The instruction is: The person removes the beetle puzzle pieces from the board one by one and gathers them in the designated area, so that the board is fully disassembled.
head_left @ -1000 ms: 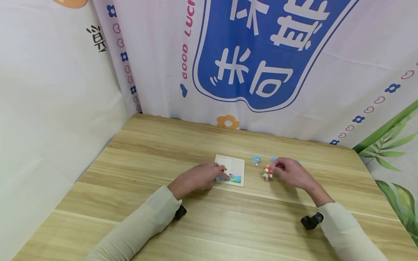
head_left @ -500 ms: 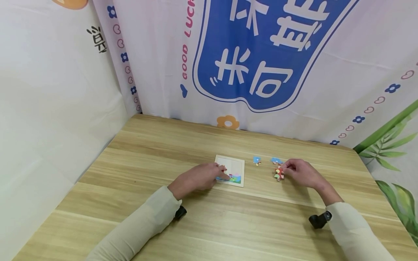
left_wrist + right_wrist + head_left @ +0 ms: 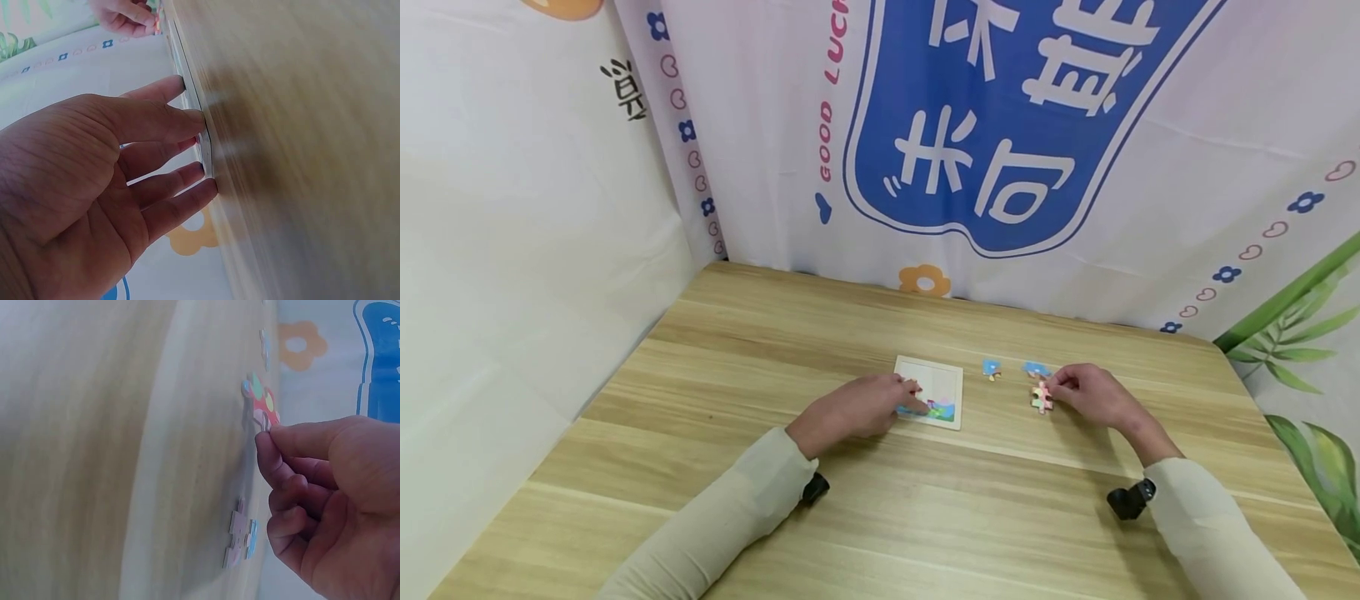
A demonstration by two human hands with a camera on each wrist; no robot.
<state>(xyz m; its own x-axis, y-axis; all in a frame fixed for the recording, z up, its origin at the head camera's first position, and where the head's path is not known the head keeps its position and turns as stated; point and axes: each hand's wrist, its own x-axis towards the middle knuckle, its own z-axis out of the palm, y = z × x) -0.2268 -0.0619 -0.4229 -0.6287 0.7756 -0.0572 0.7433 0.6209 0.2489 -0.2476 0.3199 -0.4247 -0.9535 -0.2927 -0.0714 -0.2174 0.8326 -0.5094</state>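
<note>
Between thumb and index finger my right hand (image 3: pixel 1093 398) pinches a red, yellow and green jigsaw piece (image 3: pixel 1041 398), just above the table. The right wrist view shows the pinch at one edge of the piece (image 3: pixel 265 403), its other fingers curled in. My left hand (image 3: pixel 859 406) rests on the left side of a square puzzle tray (image 3: pixel 958 392) with a pale rim. In the left wrist view its fingers (image 3: pixel 169 153) reach to the tray's edge, fairly straight, thumb at the near side. Colourful pieces line the tray's near part; the hand hides some of it.
Two blue loose pieces lie beyond the tray's right side, one by itself (image 3: pixel 992 369) and one (image 3: pixel 1037 368) near my right hand. A pink piece (image 3: pixel 236 534) also lies on the wooden table (image 3: pixel 880 517). A printed curtain (image 3: pixel 775 167) hangs along the back edge.
My right hand moved right with the jigsaw piece, away from the tray, then stayed about there while the piece turned in its fingers. The left hand has kept its place.
</note>
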